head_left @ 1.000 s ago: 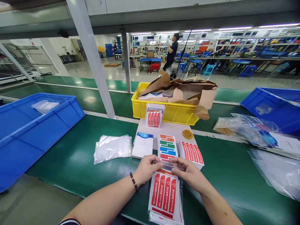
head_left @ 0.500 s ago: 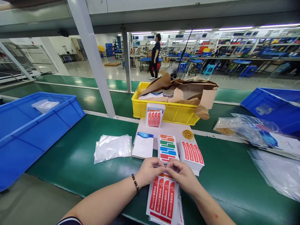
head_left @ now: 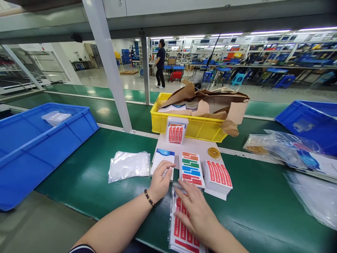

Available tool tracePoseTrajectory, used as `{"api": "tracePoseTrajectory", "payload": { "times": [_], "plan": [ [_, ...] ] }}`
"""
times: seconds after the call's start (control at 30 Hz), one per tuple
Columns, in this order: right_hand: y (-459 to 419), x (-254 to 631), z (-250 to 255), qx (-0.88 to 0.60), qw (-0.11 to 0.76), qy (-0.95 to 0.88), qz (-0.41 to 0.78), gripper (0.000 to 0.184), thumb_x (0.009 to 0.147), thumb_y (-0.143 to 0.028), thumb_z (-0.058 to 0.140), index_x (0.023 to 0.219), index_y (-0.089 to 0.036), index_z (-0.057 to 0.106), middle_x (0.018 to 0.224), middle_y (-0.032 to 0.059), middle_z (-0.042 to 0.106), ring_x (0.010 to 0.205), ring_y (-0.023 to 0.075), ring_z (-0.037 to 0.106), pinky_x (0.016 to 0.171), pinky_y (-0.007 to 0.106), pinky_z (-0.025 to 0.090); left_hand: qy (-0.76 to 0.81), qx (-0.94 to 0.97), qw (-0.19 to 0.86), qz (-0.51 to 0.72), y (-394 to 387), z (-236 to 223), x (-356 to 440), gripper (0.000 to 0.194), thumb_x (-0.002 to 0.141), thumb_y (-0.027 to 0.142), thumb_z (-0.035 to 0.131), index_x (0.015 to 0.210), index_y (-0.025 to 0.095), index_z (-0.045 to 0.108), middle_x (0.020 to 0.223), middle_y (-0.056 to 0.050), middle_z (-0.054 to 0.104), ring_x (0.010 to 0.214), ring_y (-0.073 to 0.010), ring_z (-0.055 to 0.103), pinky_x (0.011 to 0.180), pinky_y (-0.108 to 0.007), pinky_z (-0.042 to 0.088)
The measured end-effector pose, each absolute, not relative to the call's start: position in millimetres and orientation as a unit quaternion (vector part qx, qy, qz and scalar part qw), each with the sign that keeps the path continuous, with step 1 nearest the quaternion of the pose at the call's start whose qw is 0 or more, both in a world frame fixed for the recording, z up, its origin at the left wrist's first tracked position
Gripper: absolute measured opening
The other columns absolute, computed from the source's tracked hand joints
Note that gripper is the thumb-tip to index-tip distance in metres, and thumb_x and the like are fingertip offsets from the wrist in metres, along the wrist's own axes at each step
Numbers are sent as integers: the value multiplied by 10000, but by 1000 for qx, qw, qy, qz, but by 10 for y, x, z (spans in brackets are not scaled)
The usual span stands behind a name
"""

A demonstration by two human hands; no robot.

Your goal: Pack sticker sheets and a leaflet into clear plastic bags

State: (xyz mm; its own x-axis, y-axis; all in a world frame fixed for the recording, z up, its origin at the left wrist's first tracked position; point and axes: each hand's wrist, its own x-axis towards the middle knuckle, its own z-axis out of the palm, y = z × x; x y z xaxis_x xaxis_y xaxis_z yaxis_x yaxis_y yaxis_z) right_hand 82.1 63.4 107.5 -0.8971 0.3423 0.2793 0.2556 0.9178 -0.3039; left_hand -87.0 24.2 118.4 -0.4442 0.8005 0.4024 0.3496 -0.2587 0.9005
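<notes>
My right hand (head_left: pixel 193 205) lies with spread fingers over a pile of clear bags holding red "Max Level / Min Level" label sheets (head_left: pixel 180 230) at the table's front edge. Its fingertips rest near the bags' top end. My left hand (head_left: pixel 161 178), fingers apart and slightly bent, is over the lower right of a white booklet stack (head_left: pixel 163 154) with a blue top band; whether it touches is unclear. Right of it lie a stack of multicoloured label sheets (head_left: pixel 191 168) and a stack of red label sheets (head_left: pixel 218 175). Flat plastic bags (head_left: pixel 129 167) lie to the left.
A filled clear bag (head_left: pixel 176 131) leans upright against a yellow crate (head_left: pixel 195 128) stuffed with brown paper. Rubber bands (head_left: pixel 214 153) lie on the board. Blue bins stand left (head_left: pixel 65 130) and right (head_left: pixel 302 119). A white post (head_left: pixel 110 66) rises behind. A person (head_left: pixel 160 63) walks beyond.
Both hands have parted from a pinch at the bag's top. My left hand has moved up to the booklets; the right has spread over the bagged sheets. The distant person has moved left.
</notes>
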Motion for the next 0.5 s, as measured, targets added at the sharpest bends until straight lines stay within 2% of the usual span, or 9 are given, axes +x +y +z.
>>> {"api": "tracePoseTrajectory", "payload": {
  "times": [0.1, 0.2, 0.37, 0.5],
  "plan": [
    [479, 782, 923, -144, 34, -979, 139, 764, 703, -587, 473, 1325, -187, 281, 1385, 144, 242, 1255, 378, 148, 953, 609, 156, 582, 485, 185, 626, 252, 1186, -877, 252, 842, 285, 369, 897, 164, 583, 905, -68, 561, 908, -160, 505, 879, -313, 360],
    [450, 763, 820, -150, -35, -975, 160, 813, 693, -630, 438, 1345, -201, 212, 1404, 136, 175, 1265, 383, 79, 955, 627, 54, 580, 491, 190, 622, 242, 1194, -868, 245, 837, 285, 382, 896, 164, 587, 903, -66, 562, 909, -158, 504, 877, -307, 359],
    [468, 744, 831, -162, -46, -971, 172, 876, 654, -705, 393, 1352, -227, 166, 1414, 136, 137, 1266, 392, 10, 936, 640, -46, 574, 504, 206, 612, 235, 1146, -814, 247, 839, 277, 376, 893, 161, 587, 894, -65, 558, 891, -152, 508, 841, -295, 381],
    [451, 760, 829, -164, -41, -971, 170, 878, 648, -716, 384, 1351, -237, 168, 1411, 134, 159, 1263, 397, 3, 932, 651, -36, 568, 517, 205, 607, 224, 1144, -756, 253, 836, 287, 379, 896, 160, 589, 895, -69, 561, 888, -157, 511, 819, -289, 392]
  ]
}}
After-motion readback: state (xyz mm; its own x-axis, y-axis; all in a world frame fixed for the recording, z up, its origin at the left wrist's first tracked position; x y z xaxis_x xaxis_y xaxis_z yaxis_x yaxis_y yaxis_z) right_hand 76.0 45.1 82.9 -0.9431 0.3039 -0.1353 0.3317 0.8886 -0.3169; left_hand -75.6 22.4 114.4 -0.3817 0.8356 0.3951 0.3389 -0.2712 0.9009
